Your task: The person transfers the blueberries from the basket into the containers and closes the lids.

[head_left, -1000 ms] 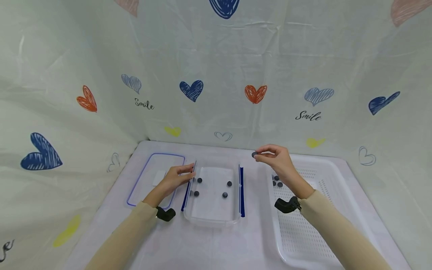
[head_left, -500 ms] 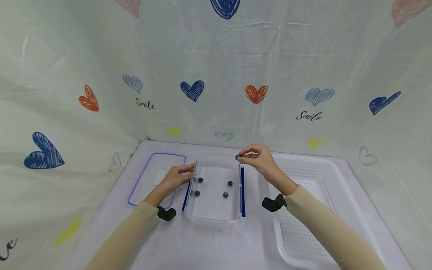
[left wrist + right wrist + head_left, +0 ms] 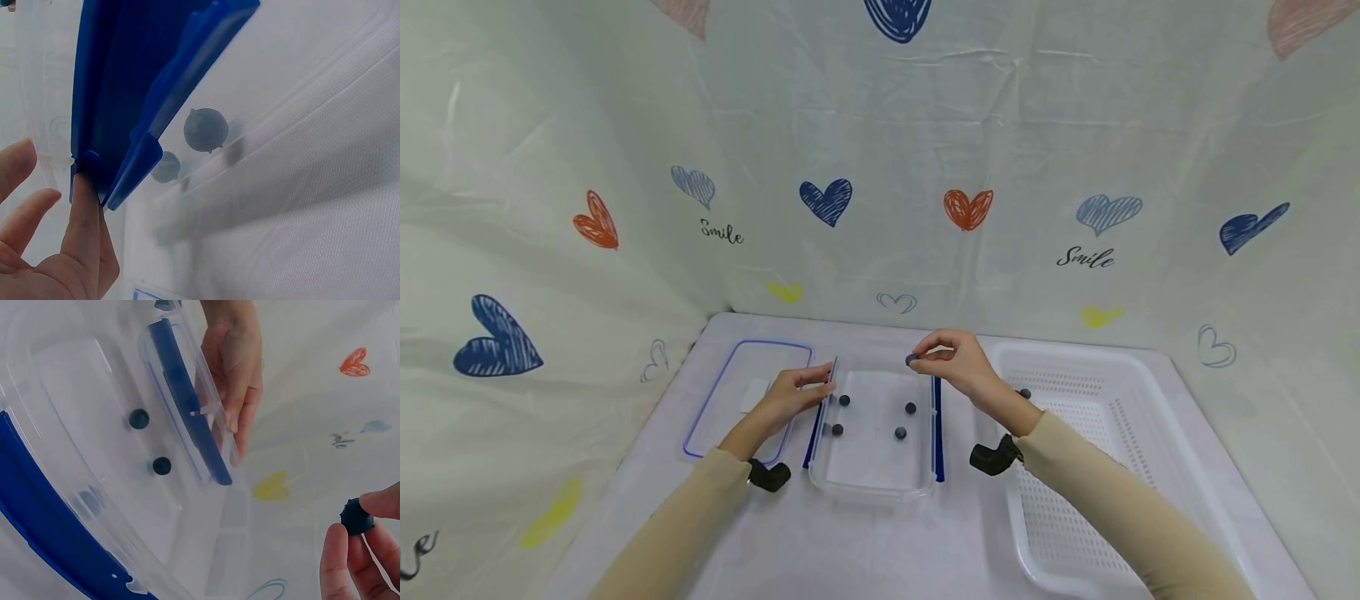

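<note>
A clear plastic box (image 3: 872, 479) with blue side clips stands mid-table, several small dark balls (image 3: 900, 433) on its floor. My left hand (image 3: 786, 404) holds the box's left wall near the far end, fingers against the hanging blue clip (image 3: 125, 100). Over the box's far right corner, my right hand (image 3: 958, 367) pinches another dark ball (image 3: 357, 517) between thumb and fingers. Tiny nubs stick out from this ball. It is above the box, apart from the other balls.
Left of the box lies a clear lid (image 3: 722, 417) with a blue rim. A white perforated basket (image 3: 1075, 517) stands on the right, partly behind my right arm, with a dark ball (image 3: 1025, 392) visible in it. A heart-printed curtain (image 3: 880, 250) rises behind the table.
My right hand has carried its ball leftward from beside the basket to over the box's far right corner, sinking slightly. My left hand has stayed on the box wall.
</note>
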Demonstrator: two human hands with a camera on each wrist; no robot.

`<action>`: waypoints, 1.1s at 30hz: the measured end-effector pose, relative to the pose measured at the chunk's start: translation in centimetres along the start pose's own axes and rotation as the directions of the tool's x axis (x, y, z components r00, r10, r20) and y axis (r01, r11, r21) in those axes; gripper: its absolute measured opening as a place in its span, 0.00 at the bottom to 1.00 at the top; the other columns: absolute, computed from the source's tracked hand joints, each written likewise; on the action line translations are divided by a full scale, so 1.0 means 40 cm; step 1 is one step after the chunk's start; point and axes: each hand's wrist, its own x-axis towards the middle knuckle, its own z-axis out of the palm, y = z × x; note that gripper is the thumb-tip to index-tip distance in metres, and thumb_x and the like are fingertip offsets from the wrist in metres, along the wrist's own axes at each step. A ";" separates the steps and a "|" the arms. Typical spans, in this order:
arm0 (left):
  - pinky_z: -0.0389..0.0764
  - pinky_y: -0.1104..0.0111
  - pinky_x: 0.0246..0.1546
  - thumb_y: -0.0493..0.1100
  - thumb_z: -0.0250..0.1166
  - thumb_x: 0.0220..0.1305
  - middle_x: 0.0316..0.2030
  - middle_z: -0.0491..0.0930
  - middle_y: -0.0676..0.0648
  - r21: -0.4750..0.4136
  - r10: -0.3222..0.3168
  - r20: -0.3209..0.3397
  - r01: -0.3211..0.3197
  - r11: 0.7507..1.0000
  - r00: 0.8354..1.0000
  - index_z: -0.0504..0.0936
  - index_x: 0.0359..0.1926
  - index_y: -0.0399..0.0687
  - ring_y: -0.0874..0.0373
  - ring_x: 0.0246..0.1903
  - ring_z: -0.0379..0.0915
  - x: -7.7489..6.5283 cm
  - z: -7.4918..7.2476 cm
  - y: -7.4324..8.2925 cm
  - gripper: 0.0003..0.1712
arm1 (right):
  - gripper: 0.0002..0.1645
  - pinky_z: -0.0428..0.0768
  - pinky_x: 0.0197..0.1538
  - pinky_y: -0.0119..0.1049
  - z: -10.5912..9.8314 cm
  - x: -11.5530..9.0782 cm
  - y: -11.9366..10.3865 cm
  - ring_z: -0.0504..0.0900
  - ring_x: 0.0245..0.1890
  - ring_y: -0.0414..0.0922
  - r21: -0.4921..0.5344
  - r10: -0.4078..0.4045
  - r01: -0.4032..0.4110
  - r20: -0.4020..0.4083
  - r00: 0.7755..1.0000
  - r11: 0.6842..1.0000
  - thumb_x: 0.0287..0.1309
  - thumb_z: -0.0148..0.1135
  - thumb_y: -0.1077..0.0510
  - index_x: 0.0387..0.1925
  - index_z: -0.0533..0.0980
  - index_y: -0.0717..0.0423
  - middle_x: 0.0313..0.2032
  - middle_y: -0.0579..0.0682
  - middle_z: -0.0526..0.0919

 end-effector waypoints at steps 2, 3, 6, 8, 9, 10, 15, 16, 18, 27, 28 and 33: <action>0.73 0.59 0.62 0.42 0.67 0.68 0.66 0.67 0.33 -0.006 0.004 0.001 -0.004 1.000 1.000 0.68 0.71 0.41 0.42 0.69 0.60 -0.001 -0.001 -0.002 0.34 | 0.12 0.83 0.48 0.38 0.007 0.001 0.006 0.86 0.37 0.44 -0.003 -0.008 0.008 0.012 1.000 1.000 0.55 0.72 0.67 0.41 0.81 0.70 0.43 0.59 0.83; 0.74 0.59 0.61 0.42 0.67 0.68 0.66 0.67 0.32 -0.004 0.010 0.002 -0.010 1.000 1.000 0.68 0.71 0.41 0.42 0.69 0.60 -0.001 -0.001 -0.003 0.34 | 0.12 0.83 0.48 0.37 0.011 0.003 0.010 0.86 0.37 0.44 -0.003 -0.010 0.010 0.017 1.000 1.000 0.55 0.72 0.67 0.41 0.80 0.70 0.43 0.59 0.83; 0.74 0.59 0.61 0.42 0.67 0.67 0.66 0.68 0.34 -0.006 0.002 -0.008 -0.002 1.000 1.000 0.68 0.71 0.42 0.43 0.68 0.61 -0.002 0.000 -0.004 0.33 | 0.13 0.83 0.46 0.37 0.020 0.002 0.019 0.86 0.37 0.44 -0.013 -0.007 0.008 0.034 0.999 1.000 0.55 0.72 0.67 0.41 0.80 0.70 0.42 0.60 0.84; 0.74 0.59 0.61 0.42 0.67 0.67 0.67 0.67 0.34 -0.006 0.002 -0.005 -0.002 1.000 1.000 0.68 0.71 0.43 0.43 0.68 0.61 -0.002 0.000 -0.005 0.34 | 0.13 0.83 0.45 0.36 0.025 0.001 0.025 0.85 0.36 0.44 -0.018 0.003 -0.002 0.039 0.999 1.000 0.55 0.72 0.67 0.41 0.80 0.70 0.42 0.60 0.84; 0.74 0.59 0.61 0.42 0.67 0.68 0.67 0.67 0.34 -0.005 0.003 -0.006 -0.003 1.000 1.000 0.68 0.71 0.43 0.43 0.68 0.61 -0.002 0.001 -0.005 0.33 | 0.13 0.83 0.44 0.36 0.027 0.000 0.027 0.85 0.36 0.44 -0.020 0.009 -0.008 0.039 0.999 1.000 0.55 0.72 0.67 0.41 0.80 0.70 0.41 0.59 0.84; 0.74 0.59 0.61 0.41 0.68 0.67 0.67 0.67 0.35 -0.010 0.001 -0.007 -0.001 1.000 1.000 0.69 0.71 0.43 0.44 0.68 0.61 -0.002 0.002 -0.005 0.33 | 0.13 0.83 0.44 0.36 0.029 -0.001 0.029 0.85 0.36 0.44 -0.020 0.015 -0.014 0.039 0.999 1.000 0.55 0.72 0.67 0.41 0.80 0.70 0.41 0.59 0.84; 0.74 0.59 0.61 0.41 0.67 0.67 0.67 0.67 0.34 -0.017 0.001 -0.016 -0.001 1.000 1.000 0.69 0.71 0.43 0.43 0.68 0.62 -0.002 0.005 -0.005 0.33 | 0.12 0.83 0.44 0.37 0.034 -0.005 0.038 0.85 0.36 0.44 -0.034 0.029 -0.028 0.036 0.999 0.999 0.54 0.72 0.67 0.40 0.80 0.68 0.42 0.58 0.83; 0.74 0.60 0.61 0.41 0.68 0.67 0.67 0.68 0.35 -0.022 -0.005 -0.020 0.005 1.000 1.000 0.69 0.70 0.43 0.43 0.68 0.62 -0.002 0.005 -0.005 0.33 | 0.12 0.83 0.44 0.37 0.035 -0.005 0.040 0.85 0.36 0.44 -0.037 0.030 -0.029 0.036 0.999 0.999 0.54 0.72 0.66 0.39 0.81 0.68 0.42 0.58 0.83; 0.74 0.60 0.61 0.41 0.68 0.67 0.67 0.68 0.35 -0.027 -0.010 -0.023 0.009 1.000 1.000 0.69 0.70 0.43 0.43 0.68 0.62 -0.002 0.006 -0.006 0.33 | 0.11 0.83 0.43 0.37 0.036 -0.006 0.042 0.85 0.35 0.44 -0.045 0.032 -0.030 0.034 0.999 0.999 0.54 0.73 0.67 0.38 0.81 0.67 0.42 0.58 0.83; 0.74 0.61 0.61 0.42 0.67 0.68 0.66 0.68 0.34 -0.024 0.008 -0.016 -0.008 1.000 1.000 0.68 0.71 0.43 0.43 0.69 0.59 0.002 0.002 -0.007 0.33 | 0.10 0.84 0.43 0.36 0.029 -0.006 0.044 0.85 0.37 0.46 -0.086 0.002 0.000 0.019 1.000 0.996 0.55 0.73 0.65 0.39 0.82 0.67 0.39 0.57 0.85; 0.74 0.61 0.61 0.42 0.67 0.68 0.66 0.67 0.34 -0.027 0.007 -0.014 -0.007 1.000 1.000 0.68 0.71 0.44 0.43 0.69 0.59 0.002 0.002 -0.007 0.33 | 0.11 0.84 0.44 0.36 0.027 -0.006 0.045 0.85 0.37 0.47 -0.090 -0.001 0.002 0.014 1.000 0.996 0.55 0.73 0.65 0.39 0.82 0.66 0.39 0.57 0.86; 0.74 0.61 0.61 0.42 0.67 0.68 0.67 0.67 0.35 -0.017 0.007 -0.021 -0.008 1.000 1.000 0.69 0.71 0.44 0.44 0.69 0.60 -0.001 0.000 -0.007 0.33 | 0.11 0.82 0.47 0.37 0.006 -0.007 0.039 0.85 0.38 0.46 -0.094 0.001 -0.003 -0.018 1.000 0.996 0.56 0.72 0.64 0.41 0.83 0.66 0.39 0.58 0.87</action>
